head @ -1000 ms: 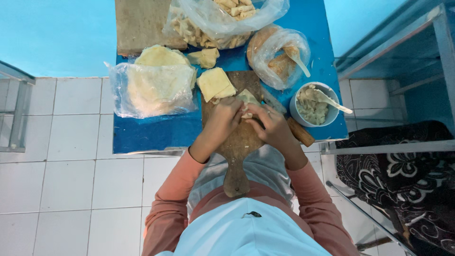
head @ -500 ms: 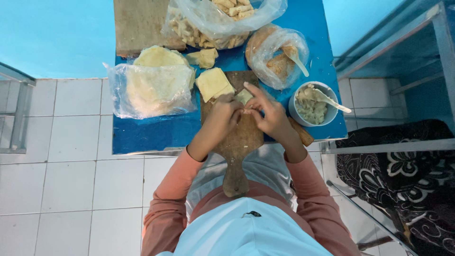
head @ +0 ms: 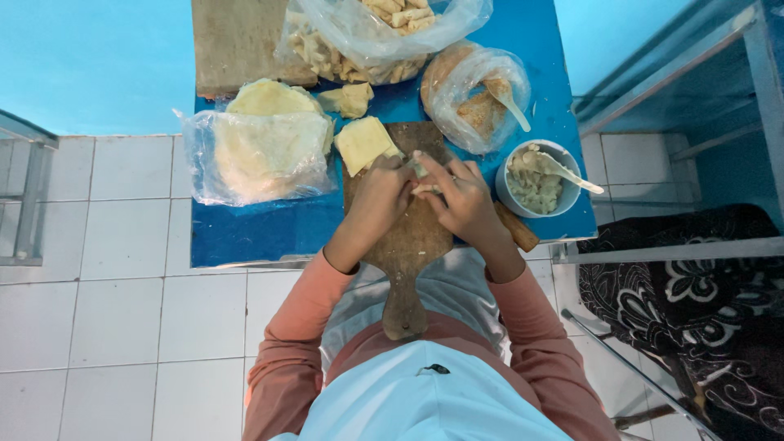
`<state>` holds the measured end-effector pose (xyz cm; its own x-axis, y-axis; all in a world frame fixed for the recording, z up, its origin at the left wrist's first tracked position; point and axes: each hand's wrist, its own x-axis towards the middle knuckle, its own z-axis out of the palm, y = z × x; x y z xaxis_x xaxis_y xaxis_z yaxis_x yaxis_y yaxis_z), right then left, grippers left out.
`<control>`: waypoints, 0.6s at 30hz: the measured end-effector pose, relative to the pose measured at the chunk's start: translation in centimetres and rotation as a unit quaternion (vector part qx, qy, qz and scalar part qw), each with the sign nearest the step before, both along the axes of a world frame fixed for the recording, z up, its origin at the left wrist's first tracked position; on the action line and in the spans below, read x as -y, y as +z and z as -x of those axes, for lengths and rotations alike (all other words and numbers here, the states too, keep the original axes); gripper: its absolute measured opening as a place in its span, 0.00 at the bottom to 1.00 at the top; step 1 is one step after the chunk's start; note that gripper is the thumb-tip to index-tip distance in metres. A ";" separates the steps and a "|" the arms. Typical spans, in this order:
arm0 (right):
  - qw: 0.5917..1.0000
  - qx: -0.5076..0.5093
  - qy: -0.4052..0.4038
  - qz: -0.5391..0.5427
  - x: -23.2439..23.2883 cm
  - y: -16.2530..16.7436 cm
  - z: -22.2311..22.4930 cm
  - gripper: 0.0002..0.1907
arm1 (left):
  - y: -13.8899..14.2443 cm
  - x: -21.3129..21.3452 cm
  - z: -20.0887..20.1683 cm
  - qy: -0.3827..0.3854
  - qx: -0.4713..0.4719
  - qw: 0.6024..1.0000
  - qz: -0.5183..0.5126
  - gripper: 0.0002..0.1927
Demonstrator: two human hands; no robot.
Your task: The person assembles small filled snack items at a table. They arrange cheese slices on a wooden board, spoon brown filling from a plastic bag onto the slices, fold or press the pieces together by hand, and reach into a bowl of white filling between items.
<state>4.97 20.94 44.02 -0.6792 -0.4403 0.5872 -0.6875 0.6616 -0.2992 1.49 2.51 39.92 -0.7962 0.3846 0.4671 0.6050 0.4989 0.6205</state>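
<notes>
Both hands fold a pale pastry wrapper on a wooden board at the near edge of the blue bench.

The left hand (head: 382,196) and right hand (head: 461,200) pinch a small, pale yellow pastry wrapper (head: 420,181) between their fingertips over the long-handled wooden board (head: 408,245). A folded wrapper (head: 363,144) lies at the board's far left corner. A grey bowl (head: 535,181) of pale filling with a spoon sits near the bench's right edge. Behind it, a clear bag (head: 474,94) holds brownish filling and another spoon. A plastic bag of round wrappers (head: 257,155) lies by the left edge; a bag of finished rolls (head: 367,37) sits at the far edge.
</notes>
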 end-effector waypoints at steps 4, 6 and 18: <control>1.000 -0.001 0.008 -0.028 -0.1 0.0 0.3 0.33 | 0.3 0.5 -0.1 -0.017 -0.003 1.000 -0.001 0.09; 0.999 0.013 0.000 -0.034 -0.2 -0.2 0.6 0.33 | 0.4 0.6 -0.1 -0.020 -0.007 1.000 0.008 0.09; 0.998 -0.029 -0.040 -0.035 0.1 -2.2 1.0 0.31 | 1.0 -0.1 -0.2 0.060 -0.058 0.997 0.000 0.10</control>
<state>3.95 20.87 41.81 -0.6793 -0.4265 0.5971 -0.6461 0.7334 -0.2112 1.73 2.58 40.96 -0.7774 0.2900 0.5582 0.6086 0.5713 0.5507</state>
